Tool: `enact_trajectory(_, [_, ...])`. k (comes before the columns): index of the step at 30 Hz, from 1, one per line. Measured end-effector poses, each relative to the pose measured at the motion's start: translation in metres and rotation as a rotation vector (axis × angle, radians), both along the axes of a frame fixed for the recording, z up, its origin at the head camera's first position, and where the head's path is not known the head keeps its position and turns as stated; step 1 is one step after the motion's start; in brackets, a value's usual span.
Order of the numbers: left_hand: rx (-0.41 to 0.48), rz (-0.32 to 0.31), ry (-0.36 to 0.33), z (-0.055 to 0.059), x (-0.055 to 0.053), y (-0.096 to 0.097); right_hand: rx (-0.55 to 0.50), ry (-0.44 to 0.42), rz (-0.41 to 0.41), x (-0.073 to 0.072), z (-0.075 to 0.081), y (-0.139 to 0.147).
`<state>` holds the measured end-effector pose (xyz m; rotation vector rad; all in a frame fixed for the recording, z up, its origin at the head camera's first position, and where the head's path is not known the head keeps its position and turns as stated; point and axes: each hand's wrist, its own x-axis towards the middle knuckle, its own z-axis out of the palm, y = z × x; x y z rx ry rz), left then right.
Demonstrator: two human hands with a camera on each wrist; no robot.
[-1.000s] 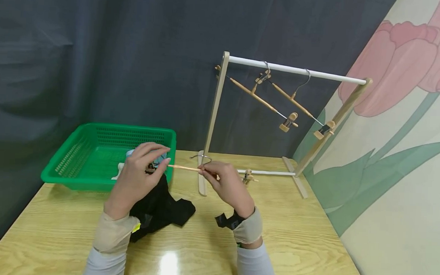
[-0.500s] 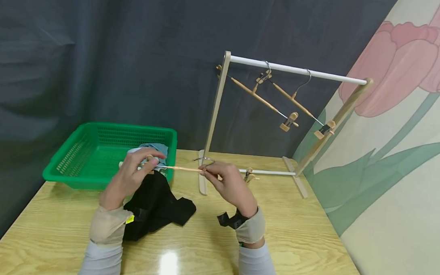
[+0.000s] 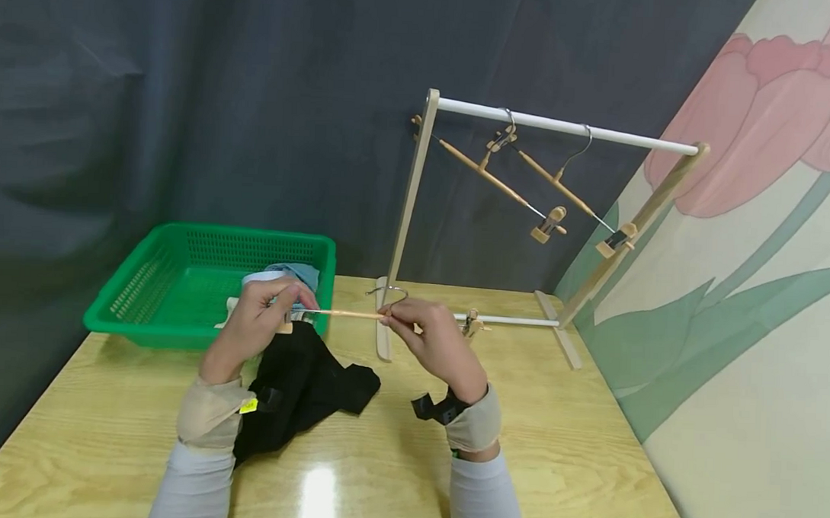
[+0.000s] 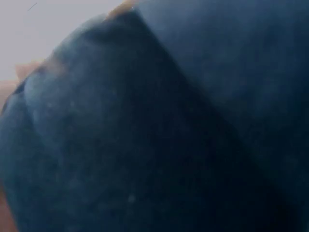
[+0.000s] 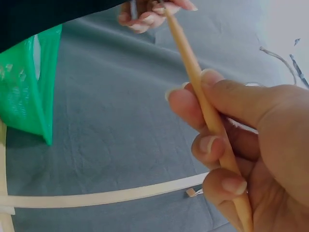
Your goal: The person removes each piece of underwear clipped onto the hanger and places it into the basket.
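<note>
My right hand [image 3: 434, 343] grips the wooden bar of a clip hanger [image 3: 347, 314] close to its metal hook. In the right wrist view, its fingers curl round the hanger's bar [image 5: 188, 55]. At the bar's other end, my left hand [image 3: 251, 322] pinches the hanger's left clip, which its fingers partly hide. Below that clip a black garment [image 3: 300, 392] hangs down to the table, and the same dark cloth [image 4: 145, 121] fills most of the left wrist view. The hanger's right clip [image 3: 471, 324] shows beyond my right hand with no cloth in it.
A green basket [image 3: 158, 338] stands at the back left, with light blue cloth [image 3: 298, 272] and white cloth inside. To the right is a rack with a white rail [image 3: 550, 125] and two clip hangers on it. A painted wall [image 3: 743, 301] borders the table's right side.
My left hand has moved a little left and its fingers have closed on the clip. The black garment has shifted slightly. My right hand keeps its hold on the bar.
</note>
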<state>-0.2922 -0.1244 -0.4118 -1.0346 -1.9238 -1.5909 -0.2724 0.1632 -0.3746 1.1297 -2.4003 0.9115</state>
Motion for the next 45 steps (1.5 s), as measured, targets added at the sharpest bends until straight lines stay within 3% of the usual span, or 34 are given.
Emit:
enact_trajectory(4, [-0.001, 0.001, -0.06, -0.0047, -0.0018, 0.0003, 0.009, -0.014, -0.005, -0.0003, -0.0004, 0.0002])
enact_trajectory(8, [-0.07, 0.034, -0.116, -0.0052, -0.0031, -0.0016, 0.011, -0.001, -0.003, -0.0004, -0.0005, 0.0004])
enact_trajectory(16, [-0.144, 0.03, -0.251, -0.006, -0.005, -0.0082, 0.018, 0.026, -0.013, -0.0028, 0.0014, 0.0004])
enact_trajectory(20, [-0.117, 0.023, -0.248, -0.0066, -0.0057, -0.0072, 0.019, 0.017, -0.022, -0.0029, 0.0012, 0.0013])
enact_trajectory(27, [-0.008, -0.014, -0.18, -0.0057, -0.006, -0.0036, -0.002, 0.015, -0.012, -0.0055, 0.0012, 0.0014])
enact_trajectory(35, [0.01, -0.001, -0.149, -0.0101, -0.0061, -0.0007, -0.003, -0.002, -0.024, -0.006, 0.0008, 0.0023])
enact_trajectory(45, [-0.016, -0.001, -0.145, -0.0073, -0.0056, -0.001, -0.009, -0.026, -0.021, -0.0061, 0.002, 0.0018])
